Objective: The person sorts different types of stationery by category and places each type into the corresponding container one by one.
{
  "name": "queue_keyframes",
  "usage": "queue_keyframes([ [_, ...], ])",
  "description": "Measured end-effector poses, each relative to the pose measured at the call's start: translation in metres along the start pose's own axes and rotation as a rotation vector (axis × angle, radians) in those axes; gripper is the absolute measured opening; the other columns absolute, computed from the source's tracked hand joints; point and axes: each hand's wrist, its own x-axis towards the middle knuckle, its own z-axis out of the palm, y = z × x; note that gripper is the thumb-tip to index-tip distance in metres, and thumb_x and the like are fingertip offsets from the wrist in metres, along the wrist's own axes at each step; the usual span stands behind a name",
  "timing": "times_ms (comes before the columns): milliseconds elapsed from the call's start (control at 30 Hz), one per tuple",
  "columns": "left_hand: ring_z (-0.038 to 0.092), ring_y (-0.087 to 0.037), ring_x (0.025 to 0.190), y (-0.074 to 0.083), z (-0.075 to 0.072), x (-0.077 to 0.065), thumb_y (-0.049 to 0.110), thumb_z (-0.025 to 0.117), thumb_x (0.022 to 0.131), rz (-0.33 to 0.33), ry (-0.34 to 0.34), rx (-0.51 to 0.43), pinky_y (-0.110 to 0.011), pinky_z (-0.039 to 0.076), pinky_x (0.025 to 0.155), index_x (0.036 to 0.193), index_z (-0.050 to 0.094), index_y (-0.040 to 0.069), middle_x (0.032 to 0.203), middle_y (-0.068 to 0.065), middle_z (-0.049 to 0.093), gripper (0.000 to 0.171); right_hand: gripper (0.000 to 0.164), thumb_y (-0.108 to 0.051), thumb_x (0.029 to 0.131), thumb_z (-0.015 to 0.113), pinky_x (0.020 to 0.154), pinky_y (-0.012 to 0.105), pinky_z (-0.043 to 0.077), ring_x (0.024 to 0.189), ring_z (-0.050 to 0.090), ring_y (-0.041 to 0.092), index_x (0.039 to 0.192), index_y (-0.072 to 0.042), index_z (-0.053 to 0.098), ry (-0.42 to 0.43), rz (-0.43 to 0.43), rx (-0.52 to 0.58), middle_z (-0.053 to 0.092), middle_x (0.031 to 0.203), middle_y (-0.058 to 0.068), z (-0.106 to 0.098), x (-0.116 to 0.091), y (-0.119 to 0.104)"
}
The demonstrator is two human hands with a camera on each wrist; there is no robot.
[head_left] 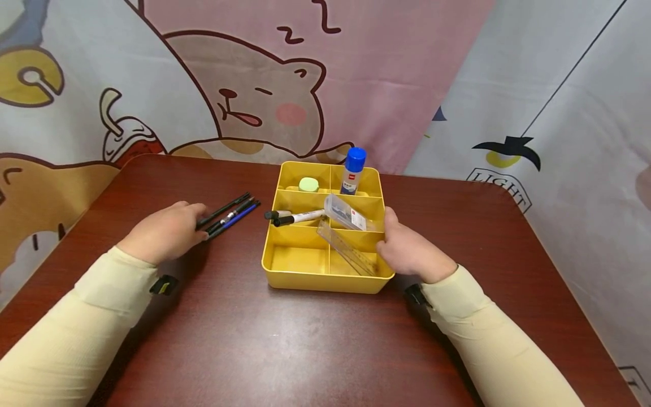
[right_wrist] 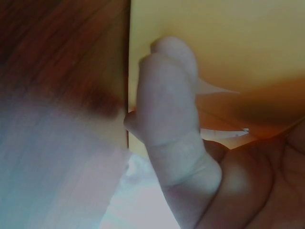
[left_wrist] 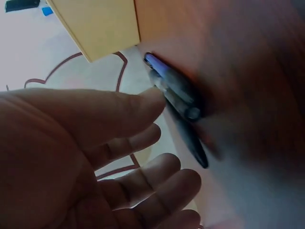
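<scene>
In the head view three pens (head_left: 231, 216), two dark and one with a blue barrel, lie side by side on the brown table. My left hand (head_left: 165, 232) is at their near ends, thumb and fingers spread to either side. The left wrist view shows its fingers (left_wrist: 164, 188) loosely bent and the thumb tip overlapping the pens (left_wrist: 178, 93). A yellow divided box (head_left: 325, 281) stands right of the pens. At its right wall my right hand (head_left: 414, 249) grips the side, thumb over the rim, other fingers (right_wrist: 167, 105) against the outside.
Inside the box are a glue stick (head_left: 352, 172) with a blue cap, a light green round item (head_left: 308, 184), black-capped markers (head_left: 305, 216), a clear case (head_left: 346, 212) and a clear ruler (head_left: 346, 249). A cartoon-printed cloth (head_left: 396, 85) hangs behind the table.
</scene>
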Motion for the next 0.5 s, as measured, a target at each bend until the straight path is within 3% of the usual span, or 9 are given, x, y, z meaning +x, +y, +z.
queue_keyframes([
  [233,0.057,-0.029,0.087,-0.013,0.004,0.009,0.008,0.056,0.087,-0.045,-0.033,-0.034,-0.053,0.048,0.077,0.11,0.058,-0.002,0.101,-0.02,0.061,0.025,0.067,-0.013,0.086,0.045,0.083,0.045,0.047,0.083,0.057,0.023,0.139,0.0,0.007,0.006,-0.002,0.002,0.057,0.109,0.023,0.001,0.0,0.0],
  [367,0.058,-0.028,0.081,-0.02,0.008,0.015,0.009,0.058,0.086,-0.018,-0.067,-0.021,-0.052,0.048,0.075,0.105,0.059,-0.002,0.095,-0.018,0.063,0.022,0.066,-0.013,0.085,0.045,0.082,0.044,0.047,0.082,0.057,0.023,0.138,-0.001,0.008,0.012,0.003,0.005,0.057,0.109,0.023,0.001,0.0,-0.001],
  [500,0.058,-0.028,0.081,-0.024,0.013,0.02,0.009,0.059,0.085,-0.026,-0.059,-0.024,-0.052,0.048,0.075,0.104,0.06,-0.002,0.093,-0.017,0.063,0.022,0.066,-0.012,0.085,0.045,0.083,0.045,0.047,0.082,0.057,0.023,0.138,-0.001,0.008,0.009,0.002,0.006,0.057,0.109,0.023,0.001,0.0,-0.001],
])
